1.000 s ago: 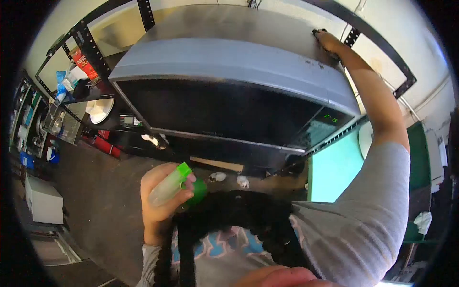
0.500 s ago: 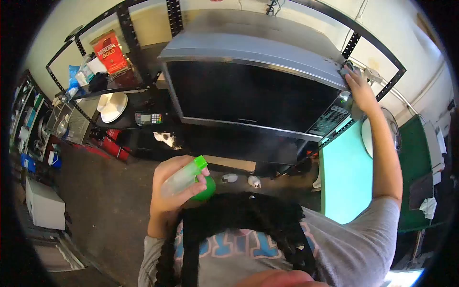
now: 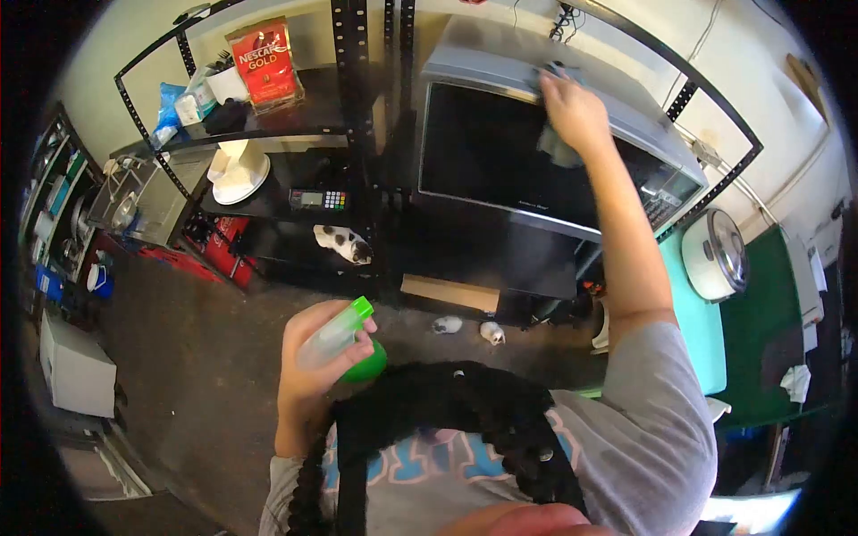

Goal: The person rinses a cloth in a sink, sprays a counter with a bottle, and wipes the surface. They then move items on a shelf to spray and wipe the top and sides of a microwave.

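A spray bottle (image 3: 365, 362) with a green body and a clear, green-tipped head is in my left hand (image 3: 308, 357), held upright before my chest. My fingers wrap around its neck and trigger. At the top front edge of a silver microwave oven (image 3: 487, 67), my right hand (image 3: 576, 112) presses a grey cloth (image 3: 559, 147). Part of that cloth hangs down over the dark door (image 3: 483, 143); the rest is under my fingers. The oven's control panel (image 3: 666, 198) lies to the right of my forearm.
The oven stands on a black metal rack (image 3: 353, 80). Left on the rack are a red coffee pouch (image 3: 266, 64), a white plate (image 3: 255, 183) and a card terminal (image 3: 319, 199). A spotted cat (image 3: 342, 243) lies lower; two small animals (image 3: 492, 332) rest on the floor. A rice cooker (image 3: 710, 255) stands right.
My right hand has slid left with the cloth, from the oven's right corner along its top front edge. The view has shifted. My left hand still holds the spray bottle.
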Tool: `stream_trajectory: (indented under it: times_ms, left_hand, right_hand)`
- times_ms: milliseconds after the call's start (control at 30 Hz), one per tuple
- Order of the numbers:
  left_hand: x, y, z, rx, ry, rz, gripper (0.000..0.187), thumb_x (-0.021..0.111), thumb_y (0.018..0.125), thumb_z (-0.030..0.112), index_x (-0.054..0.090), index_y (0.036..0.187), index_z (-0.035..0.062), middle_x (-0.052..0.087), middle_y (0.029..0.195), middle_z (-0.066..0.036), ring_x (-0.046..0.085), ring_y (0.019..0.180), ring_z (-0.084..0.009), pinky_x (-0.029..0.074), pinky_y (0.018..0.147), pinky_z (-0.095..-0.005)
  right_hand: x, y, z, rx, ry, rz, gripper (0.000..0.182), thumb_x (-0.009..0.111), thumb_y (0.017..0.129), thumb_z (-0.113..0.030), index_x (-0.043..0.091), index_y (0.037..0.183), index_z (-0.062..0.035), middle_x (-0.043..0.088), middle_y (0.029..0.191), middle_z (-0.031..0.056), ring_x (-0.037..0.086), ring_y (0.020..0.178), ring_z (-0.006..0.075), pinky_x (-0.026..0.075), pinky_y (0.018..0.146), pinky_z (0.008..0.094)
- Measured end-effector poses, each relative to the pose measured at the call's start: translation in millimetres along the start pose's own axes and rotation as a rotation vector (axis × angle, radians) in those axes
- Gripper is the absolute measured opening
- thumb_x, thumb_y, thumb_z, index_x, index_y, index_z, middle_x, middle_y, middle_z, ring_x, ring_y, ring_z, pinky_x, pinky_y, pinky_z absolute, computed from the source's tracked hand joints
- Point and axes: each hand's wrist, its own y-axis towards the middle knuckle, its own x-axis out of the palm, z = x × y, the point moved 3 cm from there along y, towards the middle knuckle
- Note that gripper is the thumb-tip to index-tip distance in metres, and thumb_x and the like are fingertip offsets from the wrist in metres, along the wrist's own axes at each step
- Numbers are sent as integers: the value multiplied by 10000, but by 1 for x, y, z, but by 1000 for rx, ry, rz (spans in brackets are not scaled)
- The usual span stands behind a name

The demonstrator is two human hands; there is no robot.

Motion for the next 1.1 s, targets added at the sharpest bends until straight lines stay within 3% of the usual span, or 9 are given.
stream_trajectory:
  times_ms: [67, 133, 200, 267, 400, 467, 500, 667, 1100]
  left_hand:
    - [-8, -7, -6, -2, -11, -8, 363, 777, 731, 42, 642, 1055, -49, 667, 928, -86, 623, 807, -127, 499, 745, -267]
    - [-10, -11, -11, -16, -13, -13, 363, 775, 731, 41, 641, 1056, -50, 666, 929, -87, 623, 807, -129, 500, 742, -268]
    - [-4, -12, -13, -27, -10, -13, 363, 774, 732, 40, 639, 1057, -50, 665, 931, -89, 624, 808, -131, 501, 740, -268]
    - [5, -10, -12, 17, 15, -9, 366, 775, 733, 45, 637, 1058, -51, 664, 927, -88, 625, 809, -132, 503, 736, -267]
    - [34, -5, -11, -5, -25, -5, 385, 781, 734, 54, 630, 1072, -52, 665, 931, -90, 624, 814, -131, 502, 734, -265]
    - [55, 1, -9, 6, -47, 23, 404, 789, 738, 66, 624, 1089, -48, 667, 942, -92, 624, 821, -128, 504, 735, -265]
    - [65, 6, -12, 9, -49, 15, 404, 789, 738, 66, 624, 1089, -48, 667, 942, -92, 624, 821, -128, 504, 735, -265]
    - [122, 27, -27, 4, -109, 25, 391, 773, 754, 12, 622, 1110, -42, 672, 960, -89, 627, 843, -126, 510, 751, -262]
    - [273, 73, -50, 161, -132, -182, 366, 773, 786, 8, 629, 1122, -13, 685, 997, -90, 661, 931, -148, 542, 817, -297]
  right_hand:
    - [13, 14, -37, 4, -33, -98, 431, 380, 992, -388, 631, 1234, -134, 611, 1228, 229, 591, 1119, 385, 460, 966, 477]
    - [44, 31, -63, -63, -78, -126, 417, 413, 979, -400, 659, 1158, -115, 653, 1144, 209, 613, 1079, 375, 473, 947, 482]
    - [39, 35, -109, -62, 3, -81, 402, 455, 964, -411, 663, 1121, -104, 676, 1070, 182, 627, 1047, 362, 499, 900, 483]
    - [59, 43, -136, -207, 63, 154, 407, 541, 925, -429, 711, 966, -62, 697, 1003, 161, 673, 949, 320, 528, 836, 452]
    - [57, 57, -173, -208, -21, -320, 368, 569, 912, -420, 754, 946, -104, 723, 979, 126, 694, 930, 291, 531, 818, 412]
    - [61, 58, -166, -271, 19, -251, 429, 606, 886, -456, 743, 883, -49, 716, 859, 158, 697, 871, 314, 549, 774, 426]
    - [62, 58, -159, -269, 9, -308, 408, 608, 887, -451, 738, 941, -68, 717, 871, 149, 693, 872, 319, 546, 781, 431]
    - [36, 39, -91, -300, 358, -92, 377, 555, 923, -426, 728, 980, -97, 715, 968, 149, 675, 931, 355, 533, 830, 475]
    - [-121, -110, 241, 104, 28, 27, 319, 576, 942, -343, 701, 1058, -74, 682, 1070, 177, 649, 969, 372, 517, 821, 445]
